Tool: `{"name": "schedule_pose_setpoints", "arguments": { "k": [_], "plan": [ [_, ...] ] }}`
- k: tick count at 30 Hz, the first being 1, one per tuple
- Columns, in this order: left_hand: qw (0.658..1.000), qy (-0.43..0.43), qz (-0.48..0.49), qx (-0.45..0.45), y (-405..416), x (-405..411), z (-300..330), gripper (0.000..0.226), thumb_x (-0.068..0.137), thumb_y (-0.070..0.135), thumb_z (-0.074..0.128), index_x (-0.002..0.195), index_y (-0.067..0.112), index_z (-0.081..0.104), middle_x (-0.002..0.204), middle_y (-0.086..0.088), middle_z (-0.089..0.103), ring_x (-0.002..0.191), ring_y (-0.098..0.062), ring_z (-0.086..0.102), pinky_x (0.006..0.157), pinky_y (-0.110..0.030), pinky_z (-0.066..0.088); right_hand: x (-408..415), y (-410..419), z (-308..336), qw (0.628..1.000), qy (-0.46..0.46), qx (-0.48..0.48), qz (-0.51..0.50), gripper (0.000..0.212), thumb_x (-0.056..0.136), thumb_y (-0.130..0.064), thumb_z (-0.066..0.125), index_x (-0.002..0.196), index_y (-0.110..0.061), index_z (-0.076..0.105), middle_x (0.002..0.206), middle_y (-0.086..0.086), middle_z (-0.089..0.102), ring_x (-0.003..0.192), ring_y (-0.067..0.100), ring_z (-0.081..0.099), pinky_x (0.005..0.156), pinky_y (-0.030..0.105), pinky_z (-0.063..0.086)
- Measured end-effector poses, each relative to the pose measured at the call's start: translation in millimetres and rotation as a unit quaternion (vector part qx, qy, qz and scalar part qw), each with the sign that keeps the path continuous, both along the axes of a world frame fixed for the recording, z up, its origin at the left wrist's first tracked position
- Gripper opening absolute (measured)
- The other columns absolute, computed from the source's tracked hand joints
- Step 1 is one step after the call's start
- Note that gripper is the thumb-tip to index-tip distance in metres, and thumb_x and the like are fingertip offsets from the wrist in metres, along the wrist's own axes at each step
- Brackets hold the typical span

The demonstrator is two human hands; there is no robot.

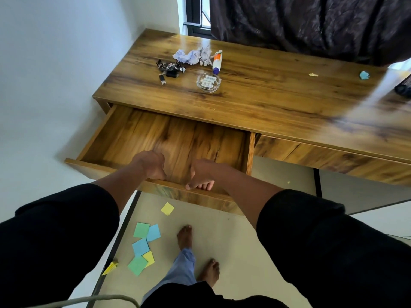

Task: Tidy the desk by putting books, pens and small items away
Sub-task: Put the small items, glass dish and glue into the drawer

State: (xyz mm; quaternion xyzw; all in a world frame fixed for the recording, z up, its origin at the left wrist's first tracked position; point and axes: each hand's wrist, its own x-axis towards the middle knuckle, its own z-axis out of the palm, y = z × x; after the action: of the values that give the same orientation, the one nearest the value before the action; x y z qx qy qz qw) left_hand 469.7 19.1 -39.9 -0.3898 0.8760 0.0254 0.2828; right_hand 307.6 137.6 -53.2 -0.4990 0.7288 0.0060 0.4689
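Gripping the front edge of the one open drawer point(155, 138) with both hands, left hand point(149, 163) and right hand point(202, 174) curled over it, I count six sticky notes point(144, 245) on the floor at six o'clock and one glass ashtray point(208, 82), one glue bottle point(217, 62) on the desk point(278, 96) at twelve.

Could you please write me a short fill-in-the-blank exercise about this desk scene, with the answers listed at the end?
1. Both hands, left and right, grip the front edge of the open ____.
2. The glue bottle lies beside the crumpled ____ on the desk.
3. The coloured sticky notes lie scattered on the ____.
4. The glass ashtray sits on the desktop, nearer the ____ drawer than the closed one.

Missing words: drawer; paper; floor; open
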Motion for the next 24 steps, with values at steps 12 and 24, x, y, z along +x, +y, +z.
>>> {"name": "schedule_pose_setpoints", "arguments": {
  "k": [12,24],
  "plan": [
    [0.969,-0.09,0.09,0.211,6,2,2,0.028,0.081,0.033,0.081,0.088,0.006,0.077,0.075,-0.005,0.077,0.063,-0.019,0.067,0.067,-0.029,0.058,13,3,-17,0.982,-0.114,0.153,0.013,0.047,0.087,-0.019,0.084,0.122,0.008,0.066,0.105,0.019,0.071,0.094,0.028,0.071,0.079,0.039,0.063],
    [0.941,-0.143,0.101,0.29,14,13,4,0.041,0.086,0.034,0.081,0.105,-0.002,0.077,0.085,-0.01,0.075,0.075,-0.022,0.07,0.086,-0.038,0.062,23,16,-31,0.968,-0.167,0.188,-0.003,0.051,0.087,-0.02,0.084,0.127,0.006,0.066,0.097,0.013,0.072,0.089,0.023,0.071,0.072,0.033,0.064]
  ]
}}
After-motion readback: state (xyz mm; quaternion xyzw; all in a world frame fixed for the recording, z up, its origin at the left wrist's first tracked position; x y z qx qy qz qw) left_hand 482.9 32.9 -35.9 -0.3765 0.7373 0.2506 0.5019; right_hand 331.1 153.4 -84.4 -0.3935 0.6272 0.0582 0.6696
